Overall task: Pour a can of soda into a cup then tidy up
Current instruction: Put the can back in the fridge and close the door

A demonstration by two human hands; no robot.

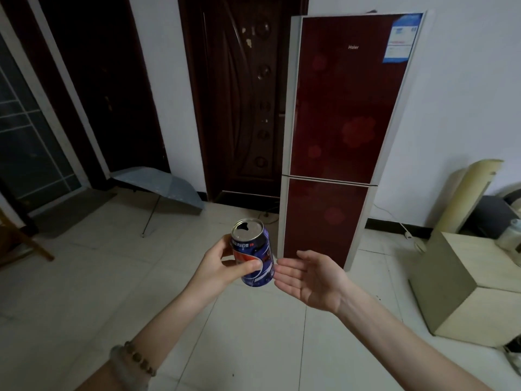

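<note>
A blue Pepsi soda can with its tab hole open hangs in mid-air over the tiled floor, tilted a little to the left. My left hand grips it from the left side, thumb across the label. My right hand is just right of the can, palm up and fingers spread, its fingertips almost touching the can's lower side. No cup is in view.
A tall dark red fridge stands shut straight ahead against the white wall. A dark wooden door is to its left. An open grey umbrella lies on the floor at left. A beige box sits at right.
</note>
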